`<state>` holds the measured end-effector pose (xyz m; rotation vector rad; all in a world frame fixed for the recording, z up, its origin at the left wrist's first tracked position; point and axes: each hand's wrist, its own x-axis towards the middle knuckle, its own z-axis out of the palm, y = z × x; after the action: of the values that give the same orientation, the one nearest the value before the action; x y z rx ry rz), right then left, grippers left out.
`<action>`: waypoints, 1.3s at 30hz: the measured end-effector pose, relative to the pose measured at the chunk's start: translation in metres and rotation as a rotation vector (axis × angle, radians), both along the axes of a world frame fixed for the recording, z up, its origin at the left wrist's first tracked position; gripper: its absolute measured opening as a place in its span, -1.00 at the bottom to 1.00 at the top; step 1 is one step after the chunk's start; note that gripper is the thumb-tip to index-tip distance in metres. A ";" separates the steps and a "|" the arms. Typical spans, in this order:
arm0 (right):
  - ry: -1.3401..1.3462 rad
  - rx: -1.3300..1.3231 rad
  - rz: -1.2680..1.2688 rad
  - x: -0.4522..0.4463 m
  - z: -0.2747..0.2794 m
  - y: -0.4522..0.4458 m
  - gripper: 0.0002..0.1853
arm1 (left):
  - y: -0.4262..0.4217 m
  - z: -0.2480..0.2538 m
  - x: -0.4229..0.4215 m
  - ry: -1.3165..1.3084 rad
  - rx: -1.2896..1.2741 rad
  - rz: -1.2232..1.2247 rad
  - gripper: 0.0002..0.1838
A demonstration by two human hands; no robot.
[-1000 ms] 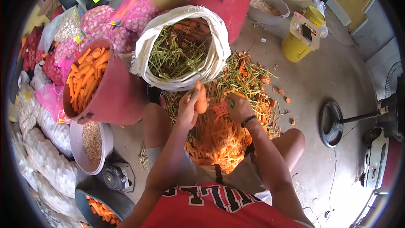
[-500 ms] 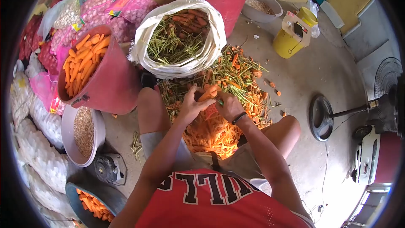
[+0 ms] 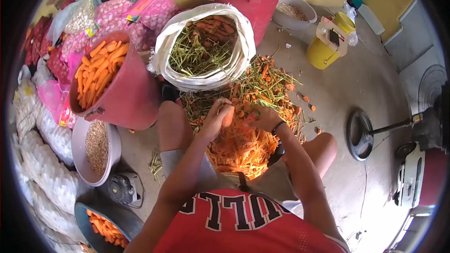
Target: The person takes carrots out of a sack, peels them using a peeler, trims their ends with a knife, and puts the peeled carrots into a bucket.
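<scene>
Between my knees lies a heap of orange peelings (image 3: pixel 241 152), with green stems and carrot ends (image 3: pixel 269 79) beyond it. My left hand (image 3: pixel 216 118) is closed around a carrot (image 3: pixel 228 116) above the heap. Just to its right, my right hand (image 3: pixel 265 119) has curled fingers around something small and partly hidden; a bit of green and some red-orange show beside the fingers. The two hands are apart. In front of them stands an open white sack (image 3: pixel 206 82) holding unpeeled carrots (image 3: pixel 218 26) and green stems (image 3: pixel 194 56).
At left, a red bucket (image 3: pixel 136 98) holds peeled carrots; below are a basin of cloves (image 3: pixel 114 147) and a dark tub (image 3: pixel 126 220) with carrots. Pink net bags (image 3: pixel 110 14) stand behind. To the right are a yellow bucket (image 3: pixel 321 54) and a fan (image 3: pixel 429 107).
My hands came together at the carrot, then moved apart again. The carrot in my left hand now points more upright. The whole view has shifted slightly.
</scene>
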<state>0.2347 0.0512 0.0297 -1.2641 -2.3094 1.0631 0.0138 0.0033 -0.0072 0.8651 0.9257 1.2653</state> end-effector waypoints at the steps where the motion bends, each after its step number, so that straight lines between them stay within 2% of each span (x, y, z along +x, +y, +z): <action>1: -0.008 0.030 -0.034 0.002 -0.002 0.006 -0.34 | 0.000 -0.005 0.000 -0.075 -0.065 -0.019 -0.83; 3: -0.008 0.071 -0.126 0.002 -0.007 0.012 -0.18 | -0.001 -0.011 -0.004 -0.210 -0.213 -0.077 -0.80; 4: 0.051 0.155 -0.139 0.000 -0.005 0.009 -0.17 | 0.000 -0.013 -0.007 -0.212 -0.206 -0.180 -0.76; 5: 0.049 0.193 -0.117 -0.003 -0.003 0.005 -0.19 | -0.001 -0.014 -0.002 -0.198 -0.281 -0.143 -0.75; 7: 0.045 0.268 -0.067 -0.012 0.006 -0.002 -0.22 | -0.011 0.027 0.019 -0.169 -0.431 -0.064 -0.74; 8: 0.128 0.395 -0.039 -0.012 0.001 -0.001 -0.26 | -0.013 0.029 0.023 -0.191 -0.431 -0.066 -0.72; 11: 0.255 0.345 -0.062 0.003 -0.013 0.020 -0.29 | -0.013 0.006 0.015 -0.097 -0.337 -0.156 -0.71; 12: 0.185 0.207 -0.172 0.008 -0.007 0.026 -0.34 | -0.013 0.006 0.014 -0.132 -0.332 -0.172 -0.72; 15: 0.214 0.198 -0.383 0.018 -0.006 0.036 -0.37 | -0.014 0.007 0.007 -0.162 -0.282 -0.242 -0.73; 17: 0.273 0.168 -0.287 0.012 -0.007 0.027 -0.38 | -0.011 0.005 0.007 -0.204 -0.309 -0.162 -0.72; 19: 0.343 0.413 -0.046 -0.010 0.000 0.006 -0.39 | -0.010 0.007 0.012 -0.236 -0.340 -0.108 -0.71; 20: 0.214 0.633 0.012 -0.019 0.014 -0.002 -0.40 | -0.010 0.013 0.016 -0.242 -0.358 -0.094 -0.70; 24: 0.198 0.228 -0.235 0.009 -0.005 0.025 -0.39 | -0.018 0.010 0.009 -0.208 -0.374 -0.170 -0.71; 25: 0.198 0.343 -0.317 0.016 -0.006 0.033 -0.38 | -0.016 0.012 0.010 -0.204 -0.379 -0.177 -0.71; 27: 0.204 0.202 -0.344 0.019 0.000 0.030 -0.39 | -0.012 0.007 0.008 -0.273 -0.376 -0.166 -0.72; 29: 0.317 0.399 -0.130 0.000 -0.005 0.011 -0.42 | -0.008 0.007 0.012 -0.334 -0.445 -0.076 -0.73; 30: 0.238 0.387 0.022 -0.008 0.006 0.001 -0.43 | -0.008 0.014 0.014 -0.304 -0.460 -0.112 -0.73; 33: 0.222 0.407 -0.073 -0.004 0.002 0.009 -0.45 | -0.016 0.011 0.016 -0.264 -0.396 -0.098 -0.72; 34: 0.227 0.182 -0.266 0.002 -0.002 0.017 -0.45 | -0.019 0.010 0.012 -0.270 -0.424 -0.100 -0.71; 35: 0.162 0.355 -0.293 0.013 -0.002 0.028 -0.44 | -0.018 0.011 0.010 -0.284 -0.443 -0.105 -0.70; 37: 0.329 0.123 -0.390 0.019 -0.007 0.033 -0.40 | -0.015 0.014 0.012 -0.322 -0.474 -0.121 -0.69; 39: 0.276 0.358 -0.162 0.004 -0.008 0.014 -0.40 | -0.009 0.000 0.008 -0.338 -0.404 -0.160 -0.68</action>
<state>0.2385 0.0651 0.0215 -1.0670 -2.0354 0.6814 0.0219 -0.0059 -0.0074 0.3834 0.7844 0.9993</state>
